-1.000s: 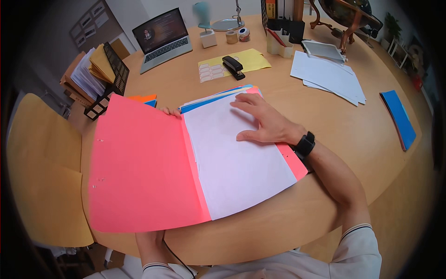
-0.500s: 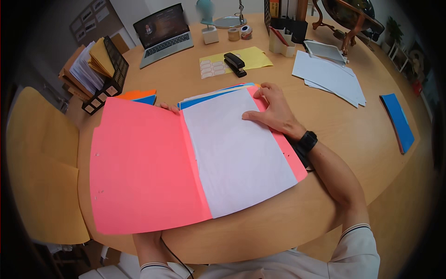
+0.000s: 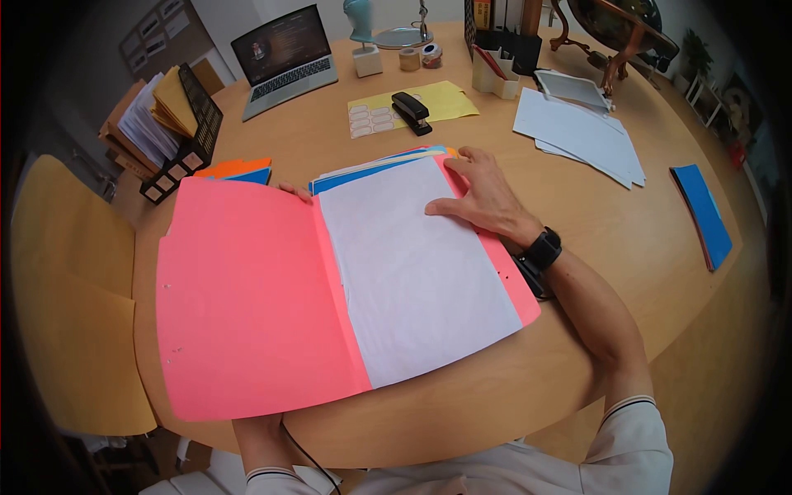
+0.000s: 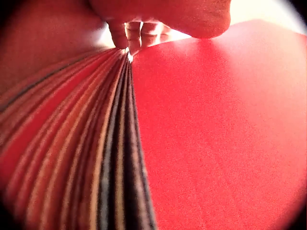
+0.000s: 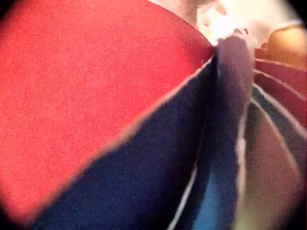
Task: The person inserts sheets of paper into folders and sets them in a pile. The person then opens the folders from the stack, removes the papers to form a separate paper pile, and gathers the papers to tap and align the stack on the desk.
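Observation:
An open pink folder (image 3: 247, 297) is tilted above the front of the desk, with white sheets (image 3: 412, 272) on its right side. Blue and other coloured folders show behind its top edge. My left hand (image 3: 294, 191) holds it from behind the left cover, fingertips at the top near the spine; the left wrist view shows that hand (image 4: 158, 21) beside the fanned edges. At the upper right corner my right hand (image 3: 488, 198) grips the folder, thumb on the white sheet and fingers at the pink edge. Layered edges (image 5: 192, 143) fill the right wrist view.
A black stapler (image 3: 411, 113) lies on yellow sheets (image 3: 445, 99) beyond the folder. Behind are a laptop (image 3: 289, 66) and pen holder (image 3: 495, 78). White papers (image 3: 577, 136) and a blue folder (image 3: 701, 216) lie right; a file rack (image 3: 194, 124) and orange folder (image 3: 239, 167) are left.
The right hand has moved from over the white sheet to the folder's upper right edge, its fingers now bent there. The left cover has tilted lower and flatter.

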`<state>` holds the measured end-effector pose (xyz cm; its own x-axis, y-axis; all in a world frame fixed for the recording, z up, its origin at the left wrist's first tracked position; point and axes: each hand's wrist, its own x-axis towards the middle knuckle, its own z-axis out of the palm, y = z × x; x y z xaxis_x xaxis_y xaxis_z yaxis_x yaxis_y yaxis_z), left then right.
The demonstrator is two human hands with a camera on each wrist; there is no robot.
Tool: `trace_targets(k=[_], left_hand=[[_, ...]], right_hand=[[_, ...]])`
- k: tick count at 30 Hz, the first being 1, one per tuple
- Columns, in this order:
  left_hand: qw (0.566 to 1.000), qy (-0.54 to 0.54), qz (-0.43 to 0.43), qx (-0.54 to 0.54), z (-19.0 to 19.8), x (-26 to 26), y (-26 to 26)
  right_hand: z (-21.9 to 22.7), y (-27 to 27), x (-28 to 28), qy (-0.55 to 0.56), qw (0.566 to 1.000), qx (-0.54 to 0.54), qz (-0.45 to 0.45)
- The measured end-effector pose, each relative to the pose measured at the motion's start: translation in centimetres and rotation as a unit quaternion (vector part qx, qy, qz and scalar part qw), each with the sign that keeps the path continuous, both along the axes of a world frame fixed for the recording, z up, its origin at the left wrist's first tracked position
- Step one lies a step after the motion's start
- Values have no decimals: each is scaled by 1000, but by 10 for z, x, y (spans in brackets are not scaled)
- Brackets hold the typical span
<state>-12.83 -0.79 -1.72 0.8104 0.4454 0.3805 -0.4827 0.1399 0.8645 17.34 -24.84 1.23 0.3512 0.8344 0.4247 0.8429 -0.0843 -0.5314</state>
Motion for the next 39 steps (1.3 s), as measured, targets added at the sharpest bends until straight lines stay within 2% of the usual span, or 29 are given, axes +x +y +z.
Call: trace_targets(k=[2, 4, 7, 14, 19, 23, 25, 26, 27, 28, 30, 32, 33, 35, 36, 39], left_hand=[[1000, 1, 6, 0, -2, -4, -2], [1000, 3, 11, 0, -3, -7, -4], [1000, 6, 18, 0, -6, -13, -7], [999, 13, 33, 4, -7, -19, -14], [999, 17, 46, 6, -11, -29, -19], [998, 21, 55, 8, -13, -34, -24], [998, 23, 59, 9, -14, -37, -25], [998, 24, 62, 9, -13, -38, -22], [998, 25, 64, 9, -13, -40, -22], [997, 26, 66, 9, -14, -41, -22], [997, 27, 70, 10, -12, -43, -15], [997, 29, 75, 11, -2, -37, 6], [997, 30, 77, 11, 1, -35, 10], [996, 32, 81, 13, -1, -39, 6], [996, 33, 83, 13, -3, -40, 5], [995, 35, 88, 15, -14, -51, -17]], right_hand=[[4, 0, 1, 2, 1000, -12, 16], [8, 1, 3, 110, 989, -70, 64], [7, 2, 4, 150, 983, -69, 79], [-6, 4, 9, 162, 982, -72, 64], [-10, 4, 8, 223, 973, 15, 67], [-21, 8, 16, 211, 972, 75, 71], [-23, 7, 19, 282, 949, 137, 20], [-20, 6, 22, 282, 949, 137, 20], [-17, 5, 27, 319, 938, 131, -38], [-14, 4, 30, 354, 922, 125, -96], [-8, -1, 35, 421, 876, 203, -120], [1, -5, 47, 428, 847, 288, -129], [-8, -5, 68, 428, 847, 288, -129], [-36, -8, 119, 318, 857, 357, -192], [-36, -12, 128, 317, 857, 358, -192], [-50, -23, 166, 282, 817, 399, -305]])
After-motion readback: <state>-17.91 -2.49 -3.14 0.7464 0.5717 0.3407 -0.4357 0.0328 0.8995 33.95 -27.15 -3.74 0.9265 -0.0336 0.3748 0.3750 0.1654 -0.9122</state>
